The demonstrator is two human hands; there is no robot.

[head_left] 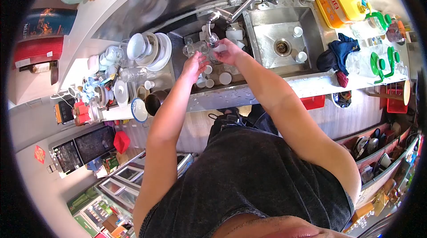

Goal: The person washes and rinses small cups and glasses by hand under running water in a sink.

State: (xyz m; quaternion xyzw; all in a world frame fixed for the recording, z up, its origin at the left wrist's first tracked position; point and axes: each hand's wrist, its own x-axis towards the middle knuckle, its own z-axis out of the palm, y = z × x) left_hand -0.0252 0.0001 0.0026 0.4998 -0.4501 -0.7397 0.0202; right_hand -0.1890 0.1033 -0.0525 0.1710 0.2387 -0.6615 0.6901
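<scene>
Under the running end of the tap [211,37], both of my hands are over the left sink basin [178,62]. My left hand [194,66] has curled fingers against a clear glass vessel [195,49] lying on its side. Close by on the right, my right hand [229,53] is bent with its fingertips together around something pale or clear, too small to make out. Several white cups [225,78] sit in the basin below my hands, and more white cups [235,34] are behind them. My fingers partly hide the glass.
The right basin [262,38] holds white cups [298,31] beside its drain. Stacked plates and bowls [155,53] crowd the left counter. A yellow jug [342,1], dark cloth [340,53] and green-handled bottles [378,63] stand on the right. A dark pot [155,101] sits by the left edge.
</scene>
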